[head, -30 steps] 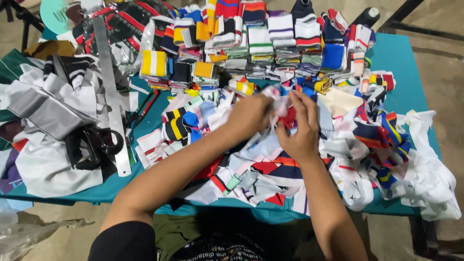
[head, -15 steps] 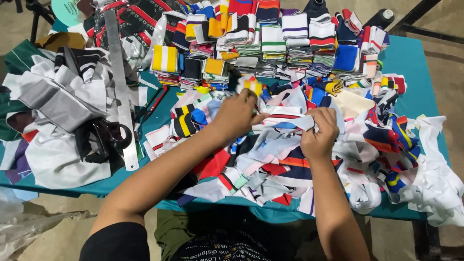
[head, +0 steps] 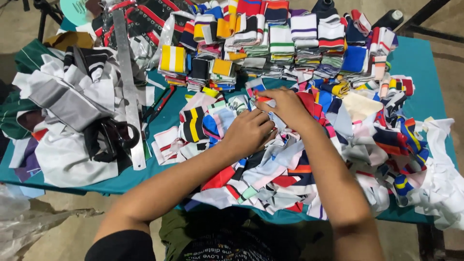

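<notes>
Broadly, a teal table [head: 415, 63] carries everything, and most of its surface is buried in fabric. Biggest is the loose heap of striped knit pieces [head: 309, 169] spread over the near and right part, unsorted and overlapping. Behind it, along the far edge, stand neat stacks of folded striped pieces [head: 290, 43], grouped by colour: yellow and white, orange, white with green, blue. Judging from that, a good share of the sorting looks done, yet the loose heap is still large, so much is left.

At the left lies a pile of white and grey cloth [head: 67, 106], with a long metal ruler [head: 126, 87] laid across it and black scissors [head: 113, 137] just beside the ruler's near end.

The person's left hand [head: 249, 133] rests curled on the heap, its fingers bent around a small white scrap [head: 270, 116] at the heap's middle. The right hand [head: 285, 106], touching the left, pinches the same scrap between thumb and fingertips.

No packages or signs show on the table. A round pale green piece [head: 75, 9] sits at the far left corner, and a dark bottle with a white cap [head: 390, 18] stands at the far right. Crumpled clear plastic [head: 29, 217] lies on the floor below the left edge.
</notes>
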